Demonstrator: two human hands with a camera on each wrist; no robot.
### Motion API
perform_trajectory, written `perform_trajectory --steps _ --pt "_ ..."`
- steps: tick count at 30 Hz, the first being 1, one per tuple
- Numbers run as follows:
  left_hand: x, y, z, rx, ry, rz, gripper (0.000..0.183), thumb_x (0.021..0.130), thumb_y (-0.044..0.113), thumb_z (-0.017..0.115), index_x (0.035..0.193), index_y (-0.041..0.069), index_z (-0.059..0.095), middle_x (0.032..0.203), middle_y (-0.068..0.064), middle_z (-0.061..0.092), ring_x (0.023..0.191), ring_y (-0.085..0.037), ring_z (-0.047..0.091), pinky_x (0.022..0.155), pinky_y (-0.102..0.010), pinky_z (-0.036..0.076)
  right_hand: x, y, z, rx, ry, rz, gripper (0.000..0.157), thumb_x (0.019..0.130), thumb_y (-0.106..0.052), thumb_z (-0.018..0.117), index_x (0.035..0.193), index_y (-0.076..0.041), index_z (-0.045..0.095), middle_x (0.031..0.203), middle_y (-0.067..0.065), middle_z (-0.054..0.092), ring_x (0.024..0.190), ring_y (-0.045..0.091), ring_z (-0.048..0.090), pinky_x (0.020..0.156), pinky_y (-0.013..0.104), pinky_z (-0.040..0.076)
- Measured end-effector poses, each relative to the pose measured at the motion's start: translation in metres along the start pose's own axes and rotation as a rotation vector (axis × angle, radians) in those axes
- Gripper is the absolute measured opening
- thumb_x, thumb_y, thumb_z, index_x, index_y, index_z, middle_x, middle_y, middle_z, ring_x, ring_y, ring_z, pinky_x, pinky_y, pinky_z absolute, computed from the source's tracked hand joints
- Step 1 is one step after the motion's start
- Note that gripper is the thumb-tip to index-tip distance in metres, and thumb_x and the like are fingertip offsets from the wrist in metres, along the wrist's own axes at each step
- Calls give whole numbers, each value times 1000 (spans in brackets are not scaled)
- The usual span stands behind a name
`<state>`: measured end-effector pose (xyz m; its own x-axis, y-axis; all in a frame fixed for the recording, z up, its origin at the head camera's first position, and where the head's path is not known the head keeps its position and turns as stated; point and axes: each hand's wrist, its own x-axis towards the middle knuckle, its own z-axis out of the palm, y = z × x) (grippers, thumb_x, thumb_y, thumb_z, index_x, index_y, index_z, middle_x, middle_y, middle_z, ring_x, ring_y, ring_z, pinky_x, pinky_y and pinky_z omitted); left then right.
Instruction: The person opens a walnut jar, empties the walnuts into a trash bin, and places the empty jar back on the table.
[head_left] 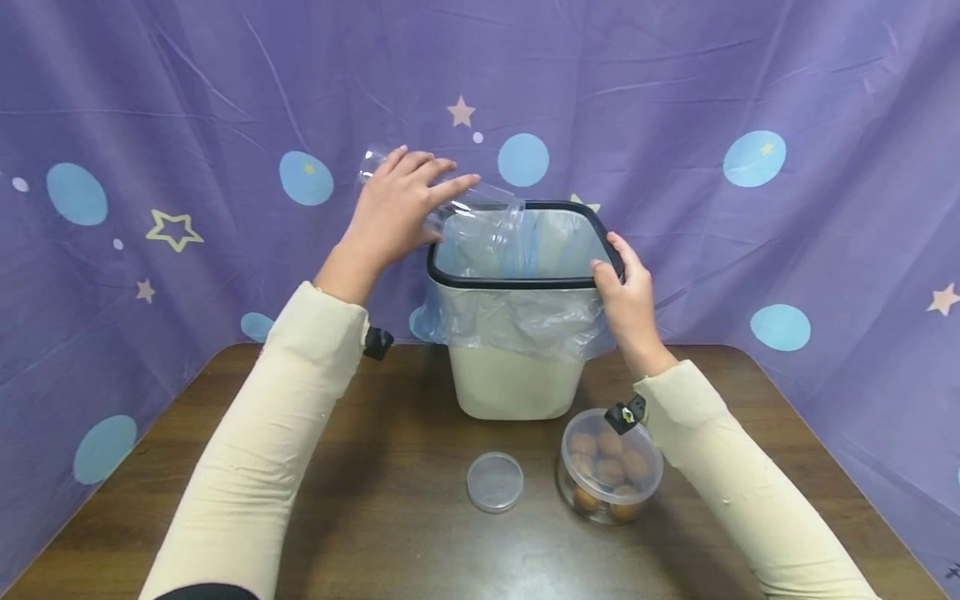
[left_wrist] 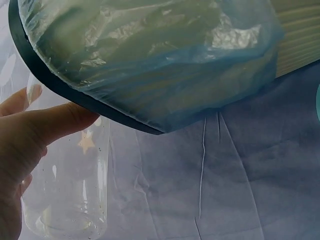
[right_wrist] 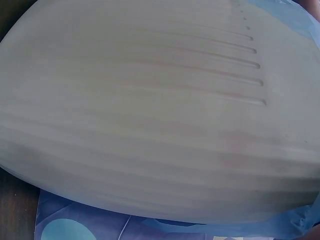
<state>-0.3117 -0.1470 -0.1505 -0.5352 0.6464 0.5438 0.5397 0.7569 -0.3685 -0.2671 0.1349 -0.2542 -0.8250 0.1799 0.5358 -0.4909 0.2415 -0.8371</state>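
Brown wooden table (head_left: 382,517) beneath bin (head_left: 517,379), round lid (head_left: 495,482), tub (head_left: 611,467).

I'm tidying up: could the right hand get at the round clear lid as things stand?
Probably not while the right hand grips the bin rim, though nothing covers the round clear lid on the table.

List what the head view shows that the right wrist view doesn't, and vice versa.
Head only: the clear cylindrical plastic jar in the left hand, flat round clear lid, round clear plastic tub of brown balls.
Right wrist only: narrow grooves on the cream plastic bin.
Both: that bin, its translucent blue plastic bag, the purple fabric backdrop and brown table.
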Motion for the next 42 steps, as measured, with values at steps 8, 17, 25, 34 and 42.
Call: perform_trajectory --steps 8,17,25,34,42 --pt "0 8 -4 74 21 -9 79 67 19 85 137 25 50 134 -13 52 125 -34 42 112 -49 23 5 13 1 3 25 -42 56 85 -19 51 137 2 46 139 17 47 124 23 45 106 30 34" --pt "3 17 -2 134 37 20 75 69 17 84 136 25 51 132 -13 53 124 -34 43 112 -48 24 6 14 3 -15 26 -33 56 85 -19 52 137 2 45 141 17 45 127 23 43 106 31 33" --pt "2 17 -2 110 20 0 77 66 18 85 136 25 51 132 -13 54 124 -34 44 111 -49 25 5 13 4 -3 28 -30 55 86 -18 52 137 1 45 140 16 46 126 23 44 106 30 34" --pt "-1 16 -6 90 2 -29 79 66 20 86 137 25 50 134 -13 52 125 -34 43 112 -48 23 4 13 6 23 34 -37 56 85 -16 52 137 3 45 140 18 46 125 25 45 106 28 34" --pt "-16 9 3 -47 117 -129 81 65 25 87 137 26 50 135 -11 52 126 -34 43 112 -48 23 2 12 7 20 38 -56 56 84 -18 52 136 4 45 139 19 47 124 26 45 106 29 34"
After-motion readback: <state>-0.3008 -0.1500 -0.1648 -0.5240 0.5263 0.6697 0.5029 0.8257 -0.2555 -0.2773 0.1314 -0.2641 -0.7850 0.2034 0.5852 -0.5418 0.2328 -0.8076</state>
